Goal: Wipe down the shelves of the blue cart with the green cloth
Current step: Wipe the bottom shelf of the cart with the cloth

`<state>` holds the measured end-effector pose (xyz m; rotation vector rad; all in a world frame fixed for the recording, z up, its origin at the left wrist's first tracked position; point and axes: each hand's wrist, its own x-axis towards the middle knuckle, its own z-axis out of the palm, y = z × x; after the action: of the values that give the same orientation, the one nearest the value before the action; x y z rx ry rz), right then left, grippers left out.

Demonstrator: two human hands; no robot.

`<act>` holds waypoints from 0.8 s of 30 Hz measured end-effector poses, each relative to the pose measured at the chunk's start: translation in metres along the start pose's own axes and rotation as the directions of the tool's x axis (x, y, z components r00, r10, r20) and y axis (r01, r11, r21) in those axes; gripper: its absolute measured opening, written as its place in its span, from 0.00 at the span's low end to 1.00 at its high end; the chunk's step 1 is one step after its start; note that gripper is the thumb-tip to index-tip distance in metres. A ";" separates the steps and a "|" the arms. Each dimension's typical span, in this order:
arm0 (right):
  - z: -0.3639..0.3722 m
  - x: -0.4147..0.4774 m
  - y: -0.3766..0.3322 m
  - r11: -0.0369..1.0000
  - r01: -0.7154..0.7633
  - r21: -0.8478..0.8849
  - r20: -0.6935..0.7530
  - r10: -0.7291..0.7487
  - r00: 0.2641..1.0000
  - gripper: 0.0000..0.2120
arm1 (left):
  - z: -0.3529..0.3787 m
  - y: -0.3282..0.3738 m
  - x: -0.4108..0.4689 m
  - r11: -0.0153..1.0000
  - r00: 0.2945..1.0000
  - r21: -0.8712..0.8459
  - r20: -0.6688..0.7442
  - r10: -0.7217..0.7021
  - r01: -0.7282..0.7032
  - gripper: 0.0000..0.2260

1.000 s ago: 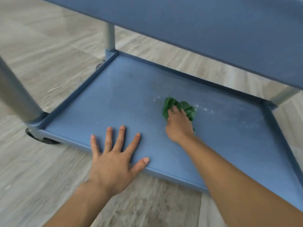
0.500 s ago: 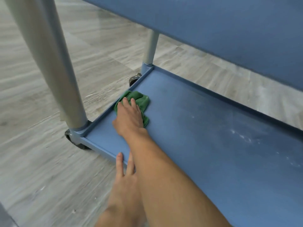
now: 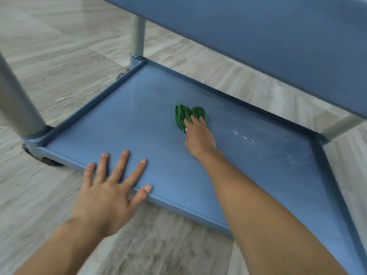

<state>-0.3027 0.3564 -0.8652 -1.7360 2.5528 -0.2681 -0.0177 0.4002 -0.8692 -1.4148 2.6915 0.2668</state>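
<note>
The left hand lies flat with its fingers spread wide on the near rim of the blue plastic cart's lower shelf, holding nothing. Farther in, the right hand presses down on the bunched green cloth, its fingers laid over the cloth rather than clutching it; the thumb is hidden. The cloth sits mid-shelf, toward the far rim. White smudges streak the shelf to its right. A grey round post rises at the far corner, under the blue upper shelf.
</note>
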 end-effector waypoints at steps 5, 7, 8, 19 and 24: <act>-0.034 -0.064 0.125 0.977 -0.194 -0.087 0.002 0.195 0.981 0.26 | -0.010 0.011 0.001 0.996 0.999 0.090 0.032 0.002 -0.005 0.40; -0.049 -0.095 0.170 0.961 -0.253 -0.109 -0.010 0.254 0.967 0.26 | -0.014 0.013 0.004 0.989 0.995 0.150 0.095 -0.001 -0.013 0.43; -0.056 -0.112 0.191 0.950 -0.290 -0.116 -0.012 0.291 0.957 0.26 | -0.015 0.013 0.006 0.989 0.993 0.149 0.119 -0.012 -0.006 0.44; -0.094 -0.236 0.302 0.789 -0.580 -0.204 -0.091 0.574 0.814 0.25 | -0.001 0.037 0.036 0.997 0.997 -0.022 -0.046 0.068 -0.069 0.35; -0.087 -0.207 0.284 0.662 -0.710 -0.238 -0.110 0.708 0.697 0.22 | -0.007 0.071 0.041 0.990 0.993 -0.100 0.037 0.108 -0.104 0.43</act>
<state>-0.4978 0.6600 -0.8392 -0.6150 3.1280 0.1154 -0.1000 0.4051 -0.8612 -1.2757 2.7575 0.4377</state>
